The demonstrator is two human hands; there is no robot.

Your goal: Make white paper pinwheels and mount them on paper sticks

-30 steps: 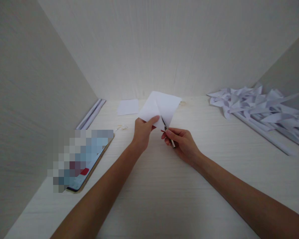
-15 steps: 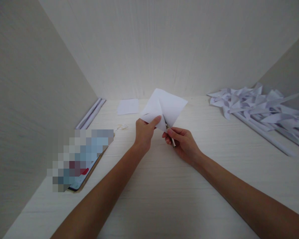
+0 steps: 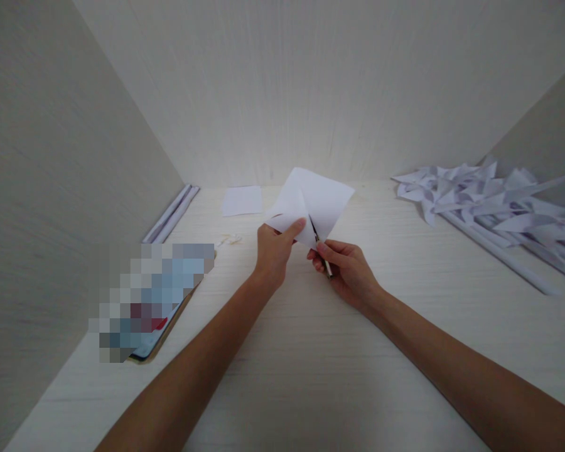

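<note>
A square sheet of white paper [image 3: 328, 196] is held up off the table, one corner towards me. My left hand [image 3: 274, 248] pinches its lower left part, thumb on top and fingers beneath. Between thumb and curled fingers, my right hand [image 3: 343, 263] grips a slim cutting tool [image 3: 329, 270] with a narrow dark metal tip; the fingers hide much of it, so its exact kind is unclear. That tip sits in a slit running in from the near corner of the sheet. Another short slit shows beside my left thumb.
Another white paper square [image 3: 242, 201] lies at the back, near small pale scraps [image 3: 230, 239]. Rolled paper sticks [image 3: 173, 213] rest along the left wall. A partly blurred phone [image 3: 169, 314] is at left. Several paper pinwheels [image 3: 461, 191] on rolled sticks [image 3: 503, 254] are piled at right.
The cutting tool has shifted slightly and its dark tip shows more clearly in the slit. Both hands and the sheet stay almost where they were.
</note>
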